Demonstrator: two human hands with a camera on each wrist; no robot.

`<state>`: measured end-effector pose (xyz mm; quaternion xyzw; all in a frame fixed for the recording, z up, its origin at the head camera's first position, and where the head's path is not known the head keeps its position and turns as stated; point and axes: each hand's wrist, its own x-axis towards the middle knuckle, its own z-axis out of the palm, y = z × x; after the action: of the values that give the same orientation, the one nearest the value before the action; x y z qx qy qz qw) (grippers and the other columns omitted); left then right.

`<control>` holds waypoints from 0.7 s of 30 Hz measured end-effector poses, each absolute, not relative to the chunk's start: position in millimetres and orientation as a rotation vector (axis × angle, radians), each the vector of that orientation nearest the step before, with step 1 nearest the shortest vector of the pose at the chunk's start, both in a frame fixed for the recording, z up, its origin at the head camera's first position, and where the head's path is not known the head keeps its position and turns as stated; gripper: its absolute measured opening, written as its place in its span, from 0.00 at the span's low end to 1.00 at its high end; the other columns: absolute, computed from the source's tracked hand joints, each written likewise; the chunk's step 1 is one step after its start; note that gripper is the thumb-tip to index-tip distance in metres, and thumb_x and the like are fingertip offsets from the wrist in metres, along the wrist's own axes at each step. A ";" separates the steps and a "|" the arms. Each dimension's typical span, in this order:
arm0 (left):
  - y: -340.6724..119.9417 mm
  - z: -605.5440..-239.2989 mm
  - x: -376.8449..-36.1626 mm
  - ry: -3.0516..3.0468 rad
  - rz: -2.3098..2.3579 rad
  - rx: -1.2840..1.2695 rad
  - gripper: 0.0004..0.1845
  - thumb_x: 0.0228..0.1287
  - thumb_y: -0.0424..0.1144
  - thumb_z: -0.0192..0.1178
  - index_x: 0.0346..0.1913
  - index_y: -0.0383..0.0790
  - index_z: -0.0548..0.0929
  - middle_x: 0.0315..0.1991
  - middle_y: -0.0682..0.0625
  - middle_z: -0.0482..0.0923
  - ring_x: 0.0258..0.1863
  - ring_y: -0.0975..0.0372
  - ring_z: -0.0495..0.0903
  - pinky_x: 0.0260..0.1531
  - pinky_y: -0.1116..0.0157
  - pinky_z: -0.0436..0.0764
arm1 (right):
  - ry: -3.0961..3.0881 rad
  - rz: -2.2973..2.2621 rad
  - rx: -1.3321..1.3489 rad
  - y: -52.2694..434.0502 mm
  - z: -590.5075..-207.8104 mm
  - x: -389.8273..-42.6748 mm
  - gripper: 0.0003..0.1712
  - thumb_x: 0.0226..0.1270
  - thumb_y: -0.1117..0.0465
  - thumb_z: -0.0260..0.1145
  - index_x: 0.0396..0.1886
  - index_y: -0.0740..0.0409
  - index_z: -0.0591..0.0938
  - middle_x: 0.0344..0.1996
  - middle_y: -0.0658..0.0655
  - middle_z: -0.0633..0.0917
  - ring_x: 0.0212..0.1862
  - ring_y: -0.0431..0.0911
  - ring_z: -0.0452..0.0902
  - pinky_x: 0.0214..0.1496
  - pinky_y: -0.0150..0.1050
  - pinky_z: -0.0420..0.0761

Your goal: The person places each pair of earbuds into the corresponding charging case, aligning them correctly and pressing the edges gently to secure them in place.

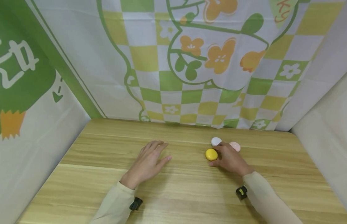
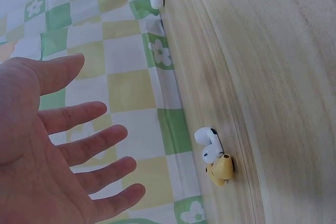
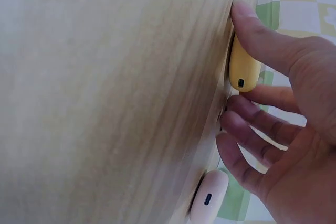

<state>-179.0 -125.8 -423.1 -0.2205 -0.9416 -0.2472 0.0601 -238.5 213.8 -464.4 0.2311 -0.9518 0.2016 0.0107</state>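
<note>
From the head view, the left hand (image 1: 149, 161) lay flat on the bench (image 1: 106, 174), fingers spread, holding nothing. The right hand (image 1: 229, 158) pinched the yellow case (image 1: 211, 154), with the white case (image 1: 216, 141) and pink case (image 1: 235, 146) just beside it.

The left wrist view showed open fingers (image 2: 79, 150) above two earbuds (image 2: 214, 158).

In the right wrist view, thumb and fingers (image 3: 252, 129) gripped the yellow case (image 3: 243, 69).

My two bare hands, left hand (image 1: 149, 160) and right hand (image 1: 229, 158), long pale beige sleeves (image 1: 114, 202) to the wrists, a small black camera clip (image 1: 135, 203) under each wrist, right one (image 1: 241, 192) with a yellow mark
</note>
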 end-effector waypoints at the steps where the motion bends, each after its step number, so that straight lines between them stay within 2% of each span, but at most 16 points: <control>1: -125.7 -422.9 -179.0 -2.850 -0.749 -0.667 0.30 0.74 0.49 0.61 0.69 0.33 0.74 0.68 0.36 0.70 0.70 0.41 0.65 0.65 0.38 0.66 | -2.971 0.636 0.737 213.8 -464.3 -239.1 0.45 0.51 0.48 0.83 0.61 0.73 0.79 0.59 0.74 0.78 0.60 0.66 0.75 0.61 0.61 0.74; 8: -123.7 -421.4 -178.4 -2.855 -0.768 -0.670 0.29 0.74 0.50 0.60 0.69 0.34 0.74 0.67 0.37 0.71 0.70 0.42 0.65 0.66 0.39 0.65 | -2.917 0.647 0.796 215.0 -467.2 -241.9 0.38 0.52 0.52 0.83 0.55 0.75 0.82 0.54 0.71 0.81 0.55 0.62 0.78 0.57 0.57 0.77; 16: -115.7 -419.7 -176.0 -2.838 -0.956 -0.683 0.28 0.75 0.49 0.60 0.69 0.33 0.74 0.67 0.38 0.72 0.69 0.44 0.67 0.68 0.42 0.65 | -2.866 0.688 0.726 210.0 -466.7 -231.7 0.37 0.48 0.50 0.84 0.53 0.69 0.86 0.49 0.63 0.82 0.52 0.56 0.79 0.56 0.54 0.78; 21: -104.5 -419.0 -173.9 -2.797 -1.111 -0.685 0.27 0.75 0.48 0.60 0.67 0.32 0.75 0.66 0.37 0.73 0.67 0.44 0.70 0.66 0.44 0.68 | -2.751 0.695 0.749 199.2 -457.0 -219.2 0.35 0.44 0.48 0.85 0.50 0.64 0.88 0.45 0.58 0.84 0.48 0.52 0.79 0.51 0.50 0.80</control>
<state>-173.9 -104.5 -419.0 -0.2219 -0.9059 -0.3597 0.0275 -219.2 199.2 -457.0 0.2540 -0.9324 0.2355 0.1035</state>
